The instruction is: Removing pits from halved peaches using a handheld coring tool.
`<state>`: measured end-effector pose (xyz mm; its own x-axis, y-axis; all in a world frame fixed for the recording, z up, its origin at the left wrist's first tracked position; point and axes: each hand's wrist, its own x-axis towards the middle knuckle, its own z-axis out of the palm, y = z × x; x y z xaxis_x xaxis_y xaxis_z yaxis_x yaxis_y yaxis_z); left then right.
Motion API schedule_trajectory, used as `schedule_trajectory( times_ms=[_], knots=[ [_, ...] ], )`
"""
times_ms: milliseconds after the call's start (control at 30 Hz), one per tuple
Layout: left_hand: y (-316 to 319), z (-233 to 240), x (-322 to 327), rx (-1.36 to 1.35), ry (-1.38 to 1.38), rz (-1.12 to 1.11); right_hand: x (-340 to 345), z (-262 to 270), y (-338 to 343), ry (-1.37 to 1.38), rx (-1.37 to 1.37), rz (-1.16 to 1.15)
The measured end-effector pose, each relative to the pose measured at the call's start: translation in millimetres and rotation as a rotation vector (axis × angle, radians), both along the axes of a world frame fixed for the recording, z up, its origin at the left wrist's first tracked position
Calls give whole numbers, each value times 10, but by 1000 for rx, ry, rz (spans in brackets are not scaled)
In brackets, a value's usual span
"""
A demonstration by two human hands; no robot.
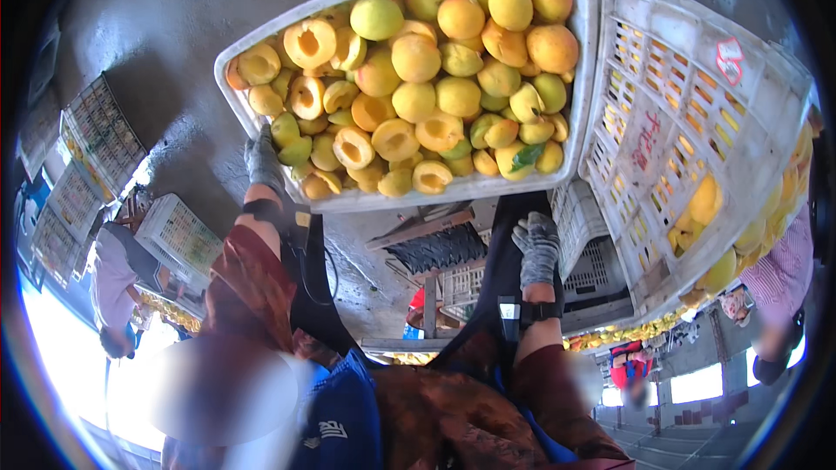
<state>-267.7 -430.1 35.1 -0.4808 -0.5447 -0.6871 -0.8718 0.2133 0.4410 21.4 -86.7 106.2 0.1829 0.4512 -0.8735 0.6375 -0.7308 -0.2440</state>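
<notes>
A white plastic crate (pixel 418 201) filled with yellow stone fruit, which look like peaches, lies before me. Some are whole (pixel 416 57); others are halves (pixel 353 147) with a hollow where the stone was. A green leaf (pixel 528 155) rests on the fruit near the crate's lower right corner. My left hand (pixel 262 160), in a grey knit glove, grips the crate's left end near the corner. Also gloved in grey, my right hand (pixel 539 248) is below the crate, close to my dark-clad leg, fingers slightly apart and nothing visible in it.
Tight on the right stands a taller slatted white crate (pixel 653 117) of fruit, with red writing. A stool with a black woven seat (pixel 437 248) is between my legs. Stacked crates (pixel 104 137) stand at far left on wet concrete (pixel 163 26). Other people (pixel 117 274) work on both sides.
</notes>
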Motion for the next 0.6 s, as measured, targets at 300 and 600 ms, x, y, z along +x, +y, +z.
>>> schedule_trajectory(
  times_ms=[300,600],
  knots=[
    [-519,-163,-118,460,-113,141,-15,431,-41,228,-81,68],
    [-484,-228,-164,444,-139,-33,91,323,48,218,-90,-240]
  ],
)
